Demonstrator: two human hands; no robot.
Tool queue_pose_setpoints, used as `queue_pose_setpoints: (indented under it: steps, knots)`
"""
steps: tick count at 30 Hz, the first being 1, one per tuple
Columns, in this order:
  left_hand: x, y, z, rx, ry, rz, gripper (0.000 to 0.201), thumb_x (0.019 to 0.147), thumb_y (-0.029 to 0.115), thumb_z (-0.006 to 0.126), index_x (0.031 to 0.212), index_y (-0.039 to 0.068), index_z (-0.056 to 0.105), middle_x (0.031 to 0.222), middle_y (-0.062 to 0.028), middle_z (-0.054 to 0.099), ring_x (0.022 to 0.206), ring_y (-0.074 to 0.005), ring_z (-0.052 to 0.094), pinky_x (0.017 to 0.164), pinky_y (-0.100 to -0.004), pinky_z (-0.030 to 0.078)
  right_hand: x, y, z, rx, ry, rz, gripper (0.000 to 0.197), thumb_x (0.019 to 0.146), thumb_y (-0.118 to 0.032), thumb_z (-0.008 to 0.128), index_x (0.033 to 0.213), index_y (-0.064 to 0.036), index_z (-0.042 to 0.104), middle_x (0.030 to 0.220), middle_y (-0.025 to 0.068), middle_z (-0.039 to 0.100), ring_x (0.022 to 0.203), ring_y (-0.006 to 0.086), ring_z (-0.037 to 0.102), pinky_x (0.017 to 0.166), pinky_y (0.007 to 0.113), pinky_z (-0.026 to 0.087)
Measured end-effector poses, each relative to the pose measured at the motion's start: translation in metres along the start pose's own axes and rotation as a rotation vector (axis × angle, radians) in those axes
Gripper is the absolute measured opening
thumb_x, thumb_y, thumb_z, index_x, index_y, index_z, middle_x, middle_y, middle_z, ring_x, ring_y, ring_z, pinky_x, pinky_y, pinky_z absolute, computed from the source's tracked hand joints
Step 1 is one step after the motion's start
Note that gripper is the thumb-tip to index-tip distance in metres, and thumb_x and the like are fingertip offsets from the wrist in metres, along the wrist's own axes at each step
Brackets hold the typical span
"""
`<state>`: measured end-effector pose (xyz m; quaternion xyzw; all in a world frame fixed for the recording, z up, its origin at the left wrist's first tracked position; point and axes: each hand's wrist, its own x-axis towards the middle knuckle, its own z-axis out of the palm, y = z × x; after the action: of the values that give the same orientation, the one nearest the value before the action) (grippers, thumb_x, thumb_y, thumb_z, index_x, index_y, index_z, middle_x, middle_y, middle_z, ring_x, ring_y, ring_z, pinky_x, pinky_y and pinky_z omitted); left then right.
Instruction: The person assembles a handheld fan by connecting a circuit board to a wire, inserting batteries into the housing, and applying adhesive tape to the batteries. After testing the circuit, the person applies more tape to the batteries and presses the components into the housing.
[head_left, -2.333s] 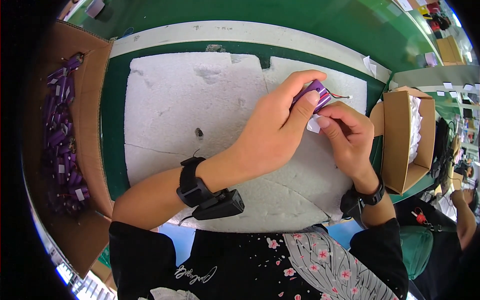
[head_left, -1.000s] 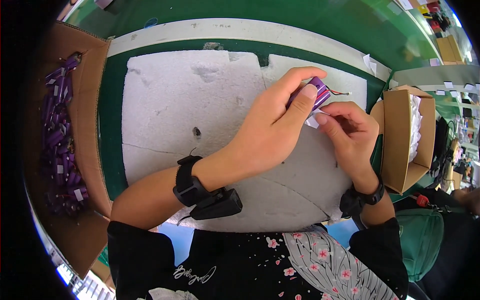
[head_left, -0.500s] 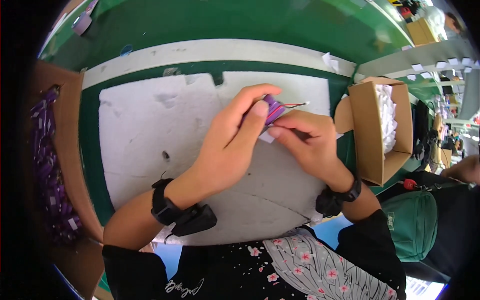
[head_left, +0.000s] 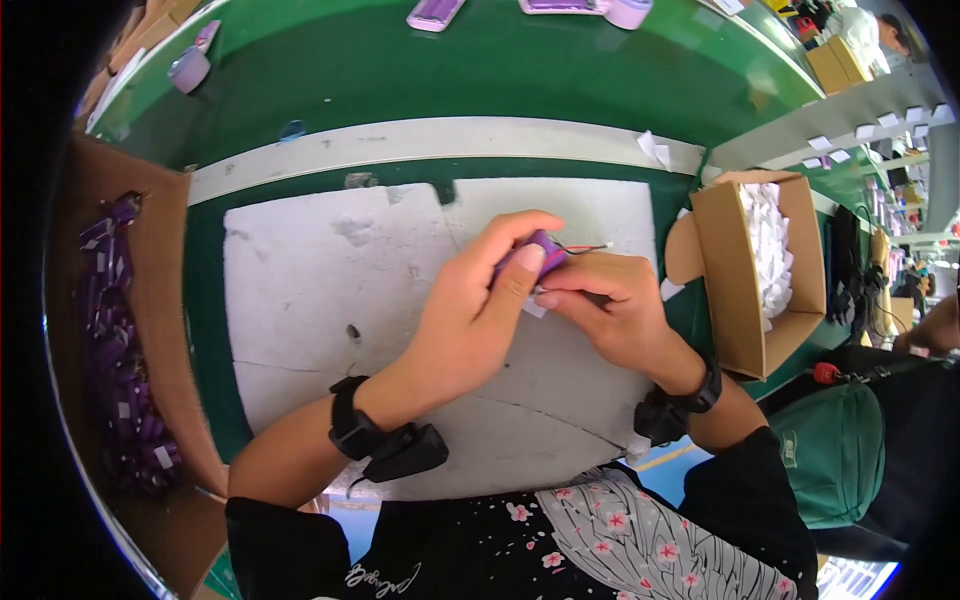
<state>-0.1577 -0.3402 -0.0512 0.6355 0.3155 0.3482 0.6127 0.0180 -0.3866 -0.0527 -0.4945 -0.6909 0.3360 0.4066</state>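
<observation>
A small purple battery pack (head_left: 551, 262) is gripped in my left hand (head_left: 475, 290), thumb on top and fingers curled round its far side. Red and black wires run from the pack to the right and end in a small white connector (head_left: 609, 245). My right hand (head_left: 620, 305) has thumb and forefinger pinched together at the pack's near right edge. Just below those fingertips a white label (head_left: 535, 308) sticks out; its upper part is hidden. Both hands are above a worn white foam board (head_left: 330, 270).
At left, a cardboard box (head_left: 165, 270) holds many purple battery packs (head_left: 115, 340). To the right stands a cardboard box (head_left: 735, 270) of white paper slips (head_left: 768, 250). Beyond a white rail (head_left: 450, 138) runs a green surface (head_left: 400, 80) carrying purple items (head_left: 436, 12) and tape rolls (head_left: 188, 70).
The view has tilted up, so the scene sits lower and purple items show at the top. Both hands keep their hold, with the pack slightly turned and less of it showing.
</observation>
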Motion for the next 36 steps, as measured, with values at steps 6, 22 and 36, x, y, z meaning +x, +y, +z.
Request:
queue_pose_setpoints:
  steps: [6, 22, 36]
  knots:
    - [-0.001, -0.011, 0.010, -0.086, -0.033, 0.011, 0.026, 0.101, 0.014, 0.041, 0.123, 0.004, 0.052, 0.101, -0.0032, 0.057, 0.091, -0.0090, 0.051, 0.083, -0.0244, 0.043, -0.009, 0.003, -0.004, 0.005, -0.013, -0.019, 0.006, 0.079, -0.004, 0.069, 0.085, -0.0025, 0.068, 0.079, 0.0106, 0.068, 0.068, 0.0266, 0.063, 0.066, 0.033, 0.050]
    - [0.002, -0.010, 0.011, -0.153, -0.033, -0.010, 0.029, 0.102, 0.019, 0.042, 0.124, 0.003, 0.051, 0.100, -0.0038, 0.057, 0.092, -0.0096, 0.052, 0.083, -0.0251, 0.043, -0.007, 0.002, -0.007, -0.033, -0.024, -0.003, 0.006, 0.079, -0.003, 0.070, 0.085, -0.0027, 0.069, 0.077, 0.0107, 0.067, 0.067, 0.0251, 0.063, 0.073, 0.032, 0.051]
    - [0.003, 0.000, 0.002, -0.290, 0.017, -0.162, 0.033, 0.103, 0.025, 0.041, 0.126, 0.005, 0.053, 0.096, -0.0014, 0.059, 0.085, -0.0054, 0.051, 0.074, -0.0206, 0.042, -0.007, 0.001, -0.006, 0.071, 0.063, 0.017, 0.010, 0.083, 0.000, 0.067, 0.093, 0.0011, 0.067, 0.079, 0.0102, 0.067, 0.066, 0.0178, 0.061, 0.065, 0.027, 0.049]
